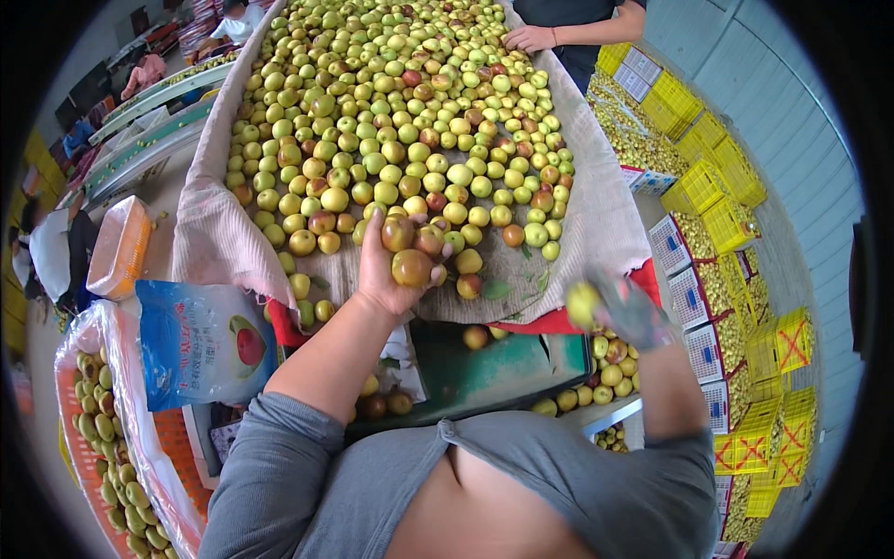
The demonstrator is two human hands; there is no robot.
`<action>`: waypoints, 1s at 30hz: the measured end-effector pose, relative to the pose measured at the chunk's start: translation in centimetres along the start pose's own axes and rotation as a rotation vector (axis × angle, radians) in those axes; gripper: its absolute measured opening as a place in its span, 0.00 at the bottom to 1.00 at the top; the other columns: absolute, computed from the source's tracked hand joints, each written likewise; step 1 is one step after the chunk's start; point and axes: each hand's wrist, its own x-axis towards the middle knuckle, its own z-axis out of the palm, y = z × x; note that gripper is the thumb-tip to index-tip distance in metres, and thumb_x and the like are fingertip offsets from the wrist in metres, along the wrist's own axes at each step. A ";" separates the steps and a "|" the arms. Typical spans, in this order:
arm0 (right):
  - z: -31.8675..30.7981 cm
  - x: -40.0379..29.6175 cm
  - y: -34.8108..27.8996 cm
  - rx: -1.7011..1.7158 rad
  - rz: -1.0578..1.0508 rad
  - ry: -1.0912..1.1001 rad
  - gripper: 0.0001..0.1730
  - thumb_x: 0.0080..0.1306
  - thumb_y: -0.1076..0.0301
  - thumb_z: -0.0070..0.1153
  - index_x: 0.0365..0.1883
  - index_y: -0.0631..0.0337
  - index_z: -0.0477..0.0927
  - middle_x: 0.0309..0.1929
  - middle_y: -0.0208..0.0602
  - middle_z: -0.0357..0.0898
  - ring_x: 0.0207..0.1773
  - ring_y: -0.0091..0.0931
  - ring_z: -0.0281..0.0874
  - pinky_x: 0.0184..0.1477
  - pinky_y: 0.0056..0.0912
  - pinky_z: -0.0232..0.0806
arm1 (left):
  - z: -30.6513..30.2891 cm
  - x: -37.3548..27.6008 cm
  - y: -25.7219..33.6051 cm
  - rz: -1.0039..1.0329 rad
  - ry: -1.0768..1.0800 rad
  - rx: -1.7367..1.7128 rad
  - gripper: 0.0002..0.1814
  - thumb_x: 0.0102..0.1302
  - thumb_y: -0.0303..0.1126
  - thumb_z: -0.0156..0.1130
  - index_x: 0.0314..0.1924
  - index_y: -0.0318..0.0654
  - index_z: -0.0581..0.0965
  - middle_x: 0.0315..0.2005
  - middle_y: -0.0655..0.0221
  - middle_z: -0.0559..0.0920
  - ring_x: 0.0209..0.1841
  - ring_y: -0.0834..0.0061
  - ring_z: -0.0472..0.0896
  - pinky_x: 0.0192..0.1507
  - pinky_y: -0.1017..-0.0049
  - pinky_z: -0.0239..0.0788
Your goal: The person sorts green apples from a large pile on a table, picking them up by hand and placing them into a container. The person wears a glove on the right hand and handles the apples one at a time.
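Green and reddish-brown jujubes (391,126) are spread over a cloth-lined sorting table (335,269). My left hand (392,279), bare and palm up, cups several reddish-brown jujubes (412,267) above the table's near edge. To the right, my right hand (632,311) wears a grey glove and is blurred by motion; its fingers are at a yellow-green jujube (582,305), beside the table's red-edged corner. Below the cloth lies a green chute (489,370) with a jujube (475,337) near its top.
A blue and white printed bag (202,342) stands at left, above an orange crate (174,440) lined with plastic. Jujubes (614,370) lie right of the chute. Another person's hand (531,38) rests at the table's far right. Yellow crates (758,433) are stacked along the right.
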 end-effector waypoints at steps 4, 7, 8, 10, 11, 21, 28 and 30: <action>1.3 -7.4 4.1 -0.388 0.197 -0.315 0.33 0.59 0.54 0.65 0.59 0.62 0.75 0.46 0.36 0.79 0.48 0.24 0.76 0.51 0.29 0.70 | -0.2 -0.1 0.2 0.011 0.014 0.002 0.33 0.67 0.72 0.44 0.49 0.50 0.75 0.50 0.64 0.81 0.47 0.54 0.81 0.28 0.65 0.76; 3.7 -9.1 7.9 -0.786 0.259 -0.242 0.34 0.57 0.50 0.68 0.57 0.60 0.76 0.44 0.35 0.80 0.44 0.25 0.78 0.49 0.28 0.71 | -0.7 0.2 0.4 0.004 -0.045 -0.007 0.33 0.67 0.72 0.44 0.49 0.51 0.75 0.50 0.64 0.80 0.48 0.53 0.81 0.29 0.64 0.77; 4.1 -9.2 9.4 -0.773 0.320 -0.195 0.34 0.57 0.48 0.68 0.57 0.59 0.76 0.44 0.35 0.80 0.44 0.25 0.78 0.50 0.28 0.71 | -1.0 0.5 0.3 -0.008 -0.048 0.018 0.36 0.68 0.71 0.42 0.55 0.48 0.73 0.54 0.66 0.79 0.49 0.54 0.79 0.34 0.63 0.71; 4.2 -9.7 11.7 -0.633 0.425 -0.072 0.33 0.58 0.47 0.66 0.57 0.56 0.78 0.43 0.32 0.81 0.42 0.25 0.79 0.48 0.27 0.71 | -0.6 0.3 0.3 0.003 -0.035 0.033 0.35 0.68 0.71 0.43 0.53 0.49 0.73 0.52 0.66 0.79 0.48 0.55 0.79 0.33 0.63 0.71; 4.3 -10.1 12.4 -0.498 0.462 0.015 0.31 0.59 0.46 0.65 0.57 0.53 0.79 0.43 0.29 0.82 0.39 0.24 0.79 0.45 0.26 0.72 | -0.5 0.0 0.4 0.008 -0.024 0.032 0.34 0.68 0.71 0.43 0.52 0.50 0.74 0.51 0.67 0.79 0.47 0.55 0.80 0.33 0.63 0.71; 2.7 6.8 3.4 -0.515 -0.624 0.159 0.33 0.71 0.48 0.53 0.68 0.59 0.69 0.71 0.47 0.66 0.73 0.39 0.63 0.73 0.40 0.56 | 0.6 -0.5 1.0 0.129 0.043 -0.173 0.29 0.65 0.69 0.50 0.47 0.53 0.74 0.48 0.67 0.80 0.46 0.57 0.80 0.29 0.69 0.73; 4.7 30.0 -2.7 -0.939 -0.232 0.410 0.47 0.70 0.31 0.40 0.79 0.50 0.52 0.80 0.45 0.46 0.82 0.44 0.40 0.80 0.47 0.36 | 0.5 -0.9 2.6 0.279 0.084 -0.244 0.30 0.63 0.71 0.50 0.47 0.57 0.73 0.48 0.69 0.80 0.47 0.58 0.79 0.31 0.70 0.73; 6.1 34.1 -3.7 -1.018 -0.129 0.425 0.48 0.70 0.28 0.35 0.80 0.48 0.49 0.81 0.44 0.43 0.83 0.42 0.38 0.79 0.55 0.32 | 1.0 -0.9 2.5 0.262 0.111 -0.258 0.30 0.63 0.71 0.49 0.47 0.56 0.73 0.49 0.69 0.80 0.47 0.58 0.79 0.31 0.70 0.73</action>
